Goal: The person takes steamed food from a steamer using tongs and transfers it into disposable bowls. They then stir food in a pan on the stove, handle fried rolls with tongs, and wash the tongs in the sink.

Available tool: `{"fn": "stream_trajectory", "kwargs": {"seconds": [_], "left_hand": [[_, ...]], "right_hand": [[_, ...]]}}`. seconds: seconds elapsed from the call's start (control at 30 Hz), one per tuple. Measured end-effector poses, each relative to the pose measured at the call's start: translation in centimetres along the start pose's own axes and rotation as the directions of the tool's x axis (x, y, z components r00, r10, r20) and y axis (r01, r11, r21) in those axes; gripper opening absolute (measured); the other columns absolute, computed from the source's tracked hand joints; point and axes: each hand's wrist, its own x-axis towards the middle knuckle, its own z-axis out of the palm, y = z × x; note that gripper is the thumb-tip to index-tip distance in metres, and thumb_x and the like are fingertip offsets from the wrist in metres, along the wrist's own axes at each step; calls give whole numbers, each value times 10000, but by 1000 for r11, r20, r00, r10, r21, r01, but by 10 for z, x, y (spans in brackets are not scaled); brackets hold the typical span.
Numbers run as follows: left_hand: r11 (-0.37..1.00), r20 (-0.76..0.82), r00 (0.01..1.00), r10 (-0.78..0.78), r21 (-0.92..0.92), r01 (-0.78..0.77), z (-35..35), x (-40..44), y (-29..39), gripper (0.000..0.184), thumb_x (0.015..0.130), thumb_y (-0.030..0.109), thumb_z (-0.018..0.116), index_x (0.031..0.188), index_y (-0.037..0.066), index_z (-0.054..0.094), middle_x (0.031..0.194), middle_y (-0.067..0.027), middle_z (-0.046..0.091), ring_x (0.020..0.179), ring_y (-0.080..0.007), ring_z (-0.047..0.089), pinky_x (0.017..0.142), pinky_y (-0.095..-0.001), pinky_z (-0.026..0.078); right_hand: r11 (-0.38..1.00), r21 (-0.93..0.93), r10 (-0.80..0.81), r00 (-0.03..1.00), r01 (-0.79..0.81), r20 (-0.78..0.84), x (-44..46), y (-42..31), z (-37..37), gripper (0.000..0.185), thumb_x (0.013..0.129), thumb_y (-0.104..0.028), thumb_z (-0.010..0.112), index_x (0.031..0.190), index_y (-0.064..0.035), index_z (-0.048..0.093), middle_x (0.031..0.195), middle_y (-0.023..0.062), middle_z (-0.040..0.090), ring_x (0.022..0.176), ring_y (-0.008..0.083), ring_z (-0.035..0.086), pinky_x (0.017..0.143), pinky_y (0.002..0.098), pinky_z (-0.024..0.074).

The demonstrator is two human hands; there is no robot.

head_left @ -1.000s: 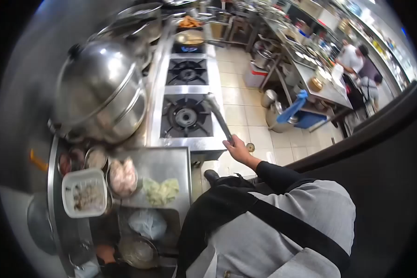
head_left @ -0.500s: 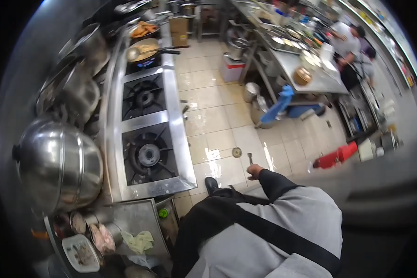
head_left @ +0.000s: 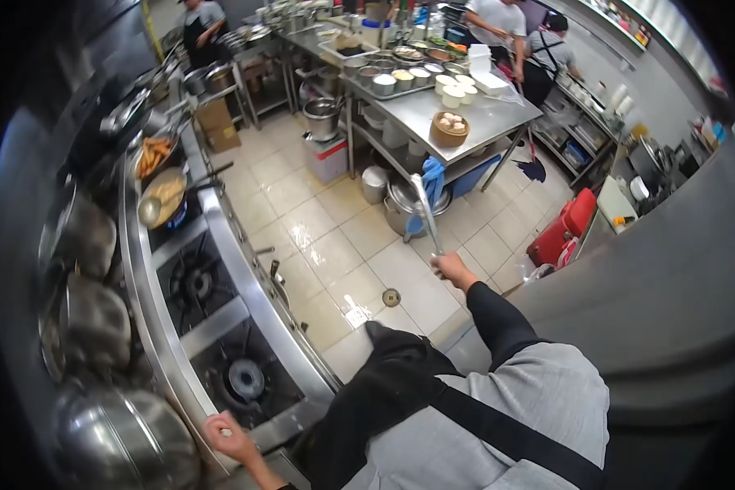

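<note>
My right hand (head_left: 452, 269) is wrapped round the lower end of long metal tongs (head_left: 427, 214), which point up and away over the tiled floor. At the near corner of the stove (head_left: 214, 320) is my left hand (head_left: 227, 434), its fingers curled; whether anything small lies in them is hidden. Beside it on the left stands a large domed steel pot (head_left: 126, 441). Further along the stove, a pan with pale food (head_left: 167, 196) sits over a blue flame, next to a pan of orange-brown pieces (head_left: 150, 157).
A steel table (head_left: 498, 118) ahead carries tubs and a bamboo steamer (head_left: 450, 129). Below stands a large pot (head_left: 400, 208). Several people work further back. A red container (head_left: 565, 224) is at the right. A round drain (head_left: 391, 297) lies in the floor.
The view has swung right, bringing the steel table nearer the middle. The tongs now point up toward it. My left hand has come from the lower counter to the stove corner.
</note>
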Motion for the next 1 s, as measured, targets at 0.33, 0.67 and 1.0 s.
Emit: {"fn": "stream_trajectory", "kwargs": {"seconds": [0.33, 0.67, 1.0], "left_hand": [[985, 750, 643, -152, 172, 33, 324, 111, 85, 407, 777, 112, 715, 1167, 23, 642, 1268, -232, 591, 1113, -392, 586, 945, -434, 461], [848, 737, 476, 480, -252, -467, 633, 258, 178, 524, 777, 182, 711, 1273, 69, 584, 1285, -169, 604, 1218, -350, 546, 1027, -429, 439], [786, 691, 427, 584, -613, -83, 1011, 294, 443, 510, 796, 141, 665, 1291, 73, 562, 1102, -193, 660, 989, -340, 652, 888, -419, 511]], "right_hand": [[459, 734, 635, 763, -501, 123, 23, 156, -100, 703, 873, -798, 398, 758, -104, 411, 491, 3, 352, 352, 132, 293, 334, 272, 249], [248, 946, 701, 713, -207, -28, 53, 177, -153, 446, 1028, -504, 399, 1017, -67, 492, 627, 35, 455, 469, 160, 423, 413, 301, 376], [436, 899, 787, 506, -53, -352, 36, 135, -134, 468, 1001, -565, 429, 1013, -112, 548, 643, 22, 473, 492, 151, 439, 416, 304, 377]]}}
